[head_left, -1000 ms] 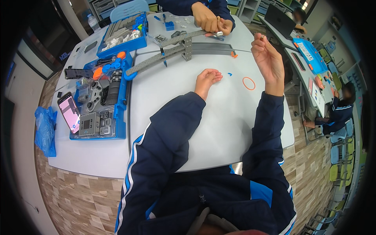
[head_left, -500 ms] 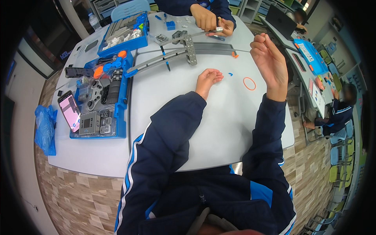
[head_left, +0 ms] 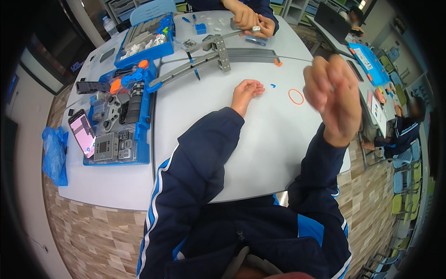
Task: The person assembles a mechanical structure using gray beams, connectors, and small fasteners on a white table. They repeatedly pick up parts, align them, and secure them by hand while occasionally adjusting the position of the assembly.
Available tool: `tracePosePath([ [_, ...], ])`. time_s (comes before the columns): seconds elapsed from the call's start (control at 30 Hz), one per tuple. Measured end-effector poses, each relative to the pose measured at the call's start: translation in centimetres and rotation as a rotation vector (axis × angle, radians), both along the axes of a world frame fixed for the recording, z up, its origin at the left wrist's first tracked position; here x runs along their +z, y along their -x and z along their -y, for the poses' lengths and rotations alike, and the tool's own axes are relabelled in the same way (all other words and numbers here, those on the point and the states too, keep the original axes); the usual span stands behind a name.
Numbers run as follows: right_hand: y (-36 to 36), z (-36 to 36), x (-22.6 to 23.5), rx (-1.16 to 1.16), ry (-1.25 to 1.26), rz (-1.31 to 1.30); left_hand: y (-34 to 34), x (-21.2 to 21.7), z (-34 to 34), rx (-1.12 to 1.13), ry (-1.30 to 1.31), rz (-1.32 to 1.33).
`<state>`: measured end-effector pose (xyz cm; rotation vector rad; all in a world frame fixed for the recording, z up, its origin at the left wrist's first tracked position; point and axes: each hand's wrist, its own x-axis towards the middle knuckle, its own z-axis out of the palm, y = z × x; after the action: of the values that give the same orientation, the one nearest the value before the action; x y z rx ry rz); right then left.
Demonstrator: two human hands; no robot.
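Note:
My left hand [head_left: 247, 96] rests on the white table, fingers loosely bent, apart from the parts around it and holding nothing visible. My right hand [head_left: 335, 100] is raised above the table's right side, its fingers curled in and blurred; anything between them is too small to make out. On the tabletop between the hands lie a small blue piece [head_left: 273, 85] and an orange rubber band [head_left: 296, 96]. Farther off, a grey beam assembly [head_left: 204, 56] with a perforated upright plate and black-and-blue shafts extends toward another person's hands [head_left: 251, 19], which hold its far end by a white piece.
At left, a blue parts case [head_left: 145, 125] holds a game controller [head_left: 113, 113], wheels and a grey box; a lit phone [head_left: 82, 132] leans on it. Behind stands a second blue bin [head_left: 145, 46] of grey and white parts. Orange pieces [head_left: 278, 62] lie by a grey channel [head_left: 253, 56].
My right hand has moved closer and slightly right, looking larger and blurred. My left hand stays put. The beam assembly has shifted slightly left and the other person's hands have moved a little.

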<state>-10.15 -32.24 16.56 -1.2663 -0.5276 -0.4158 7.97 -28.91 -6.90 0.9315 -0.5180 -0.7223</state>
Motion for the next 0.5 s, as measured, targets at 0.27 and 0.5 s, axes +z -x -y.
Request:
tracePosePath([
  [0.27,2.9,-5.6,-0.1,0.300,0.054,0.365,0.2,0.1,0.1,0.024,0.003,0.014],
  [0.5,3.9,-7.1,-0.6,0.454,-0.139,0.575,0.2,0.2,-0.1,0.034,-0.013,0.034],
])
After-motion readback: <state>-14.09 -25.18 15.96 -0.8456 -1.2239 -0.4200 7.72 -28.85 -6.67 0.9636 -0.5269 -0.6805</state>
